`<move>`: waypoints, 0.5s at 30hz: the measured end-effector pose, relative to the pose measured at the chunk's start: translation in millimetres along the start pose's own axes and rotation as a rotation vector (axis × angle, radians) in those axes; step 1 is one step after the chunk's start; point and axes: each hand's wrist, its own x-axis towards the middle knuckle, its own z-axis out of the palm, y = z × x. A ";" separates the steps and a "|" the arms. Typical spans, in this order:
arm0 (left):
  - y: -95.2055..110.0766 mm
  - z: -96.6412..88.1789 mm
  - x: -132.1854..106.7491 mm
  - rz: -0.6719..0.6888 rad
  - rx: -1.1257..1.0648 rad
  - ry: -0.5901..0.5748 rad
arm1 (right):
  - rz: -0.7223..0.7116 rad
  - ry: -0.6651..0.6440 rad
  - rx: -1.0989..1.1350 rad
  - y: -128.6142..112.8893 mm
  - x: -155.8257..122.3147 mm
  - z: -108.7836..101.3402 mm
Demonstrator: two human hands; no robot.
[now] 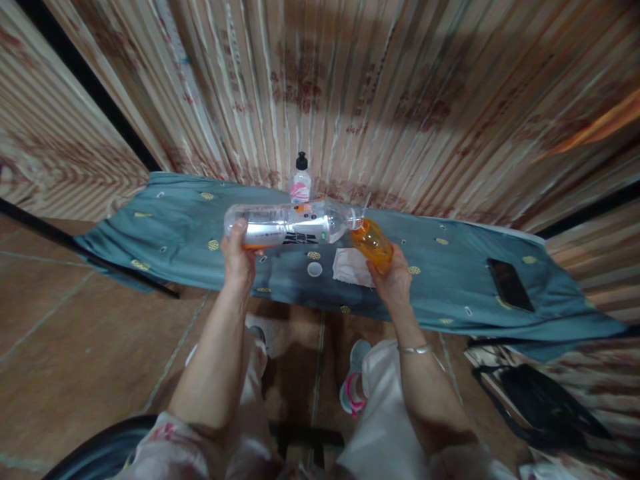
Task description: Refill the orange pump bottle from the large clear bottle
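My left hand (239, 250) is closed around the base end of a large clear plastic bottle (290, 225), which lies nearly level in the air with a silver and orange label. Its neck points right and meets the mouth of a smaller orange bottle (374, 241). That one is gripped low by my right hand (395, 277) and tilted, its mouth up and to the left. A little orange liquid seems to show along the large bottle's underside. Below the two bottles, a white bottle cap (315, 269) and a folded white cloth or tissue (351, 267) rest on the table.
Behind the large bottle stands a clear pump-top bottle (301, 183) with a black top and pink label. A dark phone (510, 285) lies on the right of the blue-green tablecloth (450, 267). A pleated curtain (320, 87) hangs behind; a black bag (545, 407) sits lower right.
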 end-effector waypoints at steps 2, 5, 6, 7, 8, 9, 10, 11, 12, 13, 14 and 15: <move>-1.1 -1.0 0.5 0.001 0.012 0.004 | 0.009 -0.004 -0.003 -0.1 0.0 0.0; -1.8 -1.7 0.4 0.004 0.010 0.007 | 0.006 -0.004 0.000 -0.4 0.0 0.2; -1.8 -1.6 0.3 0.005 0.006 0.007 | 0.005 -0.004 0.000 -0.6 0.0 0.3; -1.7 -1.5 0.1 0.004 0.001 0.007 | 0.006 -0.005 -0.001 -0.9 -0.1 0.3; -1.5 -1.3 -0.1 0.002 -0.003 0.010 | 0.008 -0.006 -0.002 -1.3 -0.1 0.2; -1.3 -1.0 -0.2 0.000 -0.006 0.013 | 0.012 -0.005 -0.004 -1.8 -0.1 0.0; -1.1 -0.7 -0.4 -0.003 -0.007 0.015 | 0.014 -0.004 -0.004 -2.4 0.0 -0.3; -0.8 -0.5 -0.5 -0.006 -0.008 0.013 | 0.016 -0.005 -0.004 -3.1 0.0 -0.7; -0.5 -0.2 -0.6 -0.007 -0.007 0.010 | 0.016 -0.008 -0.003 -3.8 0.1 -1.1; -0.2 0.1 -0.7 -0.008 -0.006 0.007 | 0.017 -0.012 -0.004 -4.4 0.2 -1.5; 0.2 0.4 -0.8 -0.009 -0.006 0.005 | 0.019 -0.016 -0.005 -4.8 0.3 -1.8; 0.6 0.6 -1.0 -0.011 -0.007 0.007 | 0.021 -0.019 -0.007 -4.9 0.3 -1.9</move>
